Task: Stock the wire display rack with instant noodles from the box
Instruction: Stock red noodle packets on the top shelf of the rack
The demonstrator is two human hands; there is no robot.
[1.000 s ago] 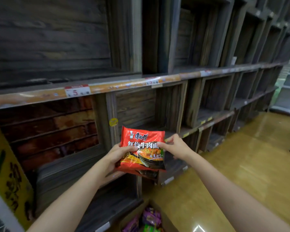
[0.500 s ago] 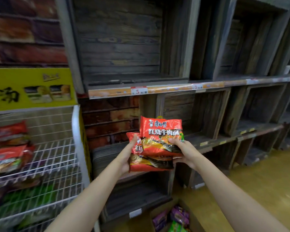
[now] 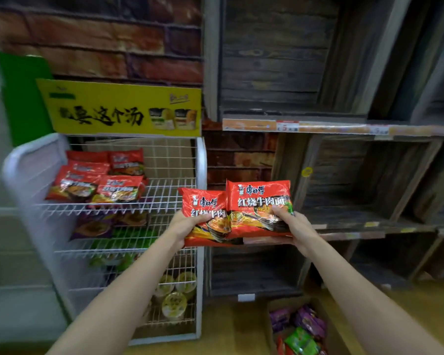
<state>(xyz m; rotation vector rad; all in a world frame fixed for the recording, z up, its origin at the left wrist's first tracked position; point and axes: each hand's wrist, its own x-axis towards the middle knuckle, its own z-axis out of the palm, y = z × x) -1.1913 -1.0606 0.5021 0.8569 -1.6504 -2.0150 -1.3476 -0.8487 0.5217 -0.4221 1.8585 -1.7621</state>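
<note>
I hold two red instant noodle packets side by side in front of me. My left hand (image 3: 183,226) grips the left packet (image 3: 205,213), and my right hand (image 3: 290,226) grips the right packet (image 3: 259,201), which overlaps the left one. They hang just right of the white wire display rack (image 3: 200,160). Its top shelf carries several red packets (image 3: 98,175). Purple and green packets lie on the shelf below, and cup noodles (image 3: 174,293) stand lower down. The cardboard box (image 3: 300,326) sits on the floor at bottom right with purple, green and red packets inside.
A yellow sign (image 3: 118,108) tops the rack, against a brick-pattern wall (image 3: 100,42). Dark wooden crate shelving (image 3: 344,175) with orange price strips (image 3: 318,126) fills the right side. The floor is glossy yellow-brown.
My view has swung left, bringing the wire rack fully into sight. The two packets have spread apart from a stack to side by side and moved nearer the rack.
</note>
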